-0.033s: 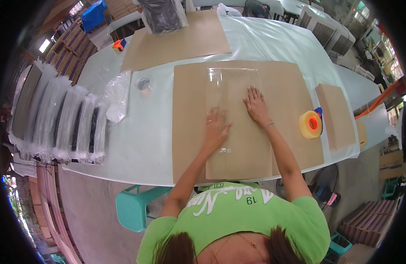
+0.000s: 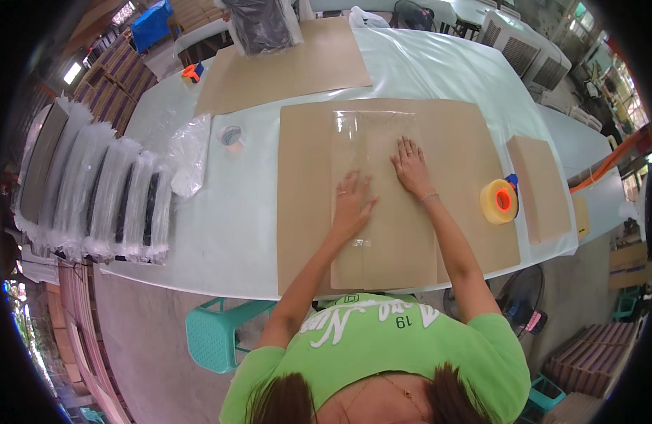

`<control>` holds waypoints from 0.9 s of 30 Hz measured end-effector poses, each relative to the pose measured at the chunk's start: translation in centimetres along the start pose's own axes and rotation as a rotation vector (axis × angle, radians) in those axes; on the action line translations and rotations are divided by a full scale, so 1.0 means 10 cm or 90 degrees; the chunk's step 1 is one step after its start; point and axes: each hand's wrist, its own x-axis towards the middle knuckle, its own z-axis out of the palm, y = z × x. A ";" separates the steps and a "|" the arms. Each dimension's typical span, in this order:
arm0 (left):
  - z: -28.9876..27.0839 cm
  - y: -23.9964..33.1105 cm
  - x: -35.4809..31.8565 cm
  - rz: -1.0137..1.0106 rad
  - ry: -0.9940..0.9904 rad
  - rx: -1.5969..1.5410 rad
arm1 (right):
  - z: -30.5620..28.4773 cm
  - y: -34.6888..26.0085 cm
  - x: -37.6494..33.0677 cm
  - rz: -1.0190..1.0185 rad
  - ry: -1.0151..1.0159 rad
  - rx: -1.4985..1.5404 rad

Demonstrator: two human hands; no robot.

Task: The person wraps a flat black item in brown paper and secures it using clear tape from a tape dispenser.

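Observation:
A large brown cardboard sheet (image 2: pixel 463 177) lies flat on the table in front of me. Upon it is a narrower brown cardboard panel (image 2: pixel 400 247), with glossy clear plastic film (image 2: pixel 347 134) along its left side and far end. My left hand (image 2: pixel 353 205) rests palm down on the film and panel, fingers spread. Farther off and to the right, my right hand (image 2: pixel 410 168) presses flat on the panel with its fingers stretched out. Neither hand grips anything. On the sheet's right side stands a yellowish tape roll (image 2: pixel 490 201) in a blue and orange dispenser.
Plastic-wrapped dark slabs (image 2: pixel 92 194) stand in a row at the left table edge, near a crumpled clear bag (image 2: pixel 190 155) and a clear tape roll (image 2: pixel 231 136). A brown box (image 2: pixel 541 187) is at right. Farther back lies another cardboard sheet (image 2: pixel 297 67). A green stool (image 2: pixel 211 332) stands below.
My left hand has slid slightly to the right over the film. My right hand is nearly where it was, still flat on the panel.

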 end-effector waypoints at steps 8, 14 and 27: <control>0.12 0.18 -0.03 0.002 -0.074 0.186 | 0.10 0.29 0.85 0.047 -0.036 -0.060; 0.16 0.14 -0.08 0.000 -0.058 0.216 | 0.20 0.29 0.96 0.062 0.004 -0.005; 0.04 0.07 -0.14 0.031 -0.060 0.137 | 0.02 0.02 0.05 0.019 0.045 0.022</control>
